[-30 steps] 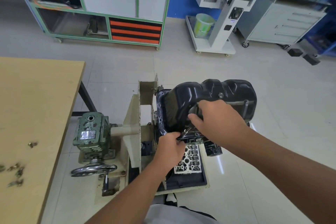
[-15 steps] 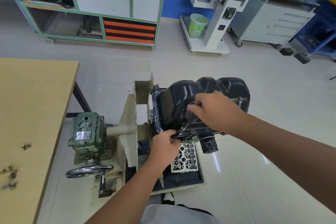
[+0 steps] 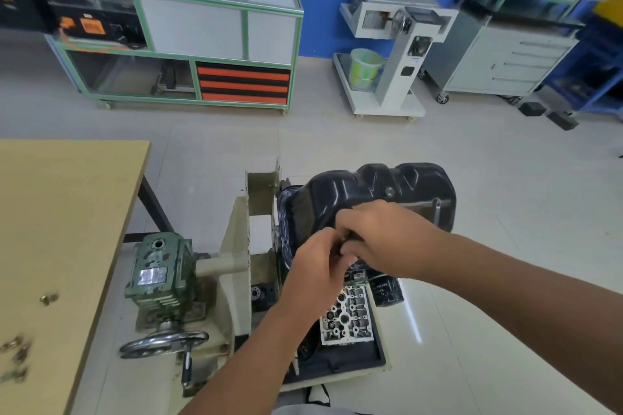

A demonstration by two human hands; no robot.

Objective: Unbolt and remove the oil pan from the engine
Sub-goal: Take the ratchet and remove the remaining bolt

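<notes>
The black oil pan (image 3: 371,185) sits bottom-up on the engine (image 3: 349,317), which is clamped in a cream stand. Both hands meet at the pan's near edge. My left hand (image 3: 317,268) comes up from below with its fingers curled round a small dark tool (image 3: 338,246). My right hand (image 3: 387,239) lies over the pan's near flank, and its fingers curl onto the same tool from the right. The hands hide the tool's tip and the flange under it.
A wooden table (image 3: 67,212) on the left carries loose bolts (image 3: 49,298), with more bolts (image 3: 13,357) near its front edge. The stand's green gearbox (image 3: 158,269) and handwheel (image 3: 161,342) sit between table and engine. An oil filter (image 3: 387,290) hangs below my right hand. Cabinets line the far wall.
My left hand has risen to meet my right hand at the pan's near edge. The thin tool seen between them earlier is now mostly covered. The view shifted slightly.
</notes>
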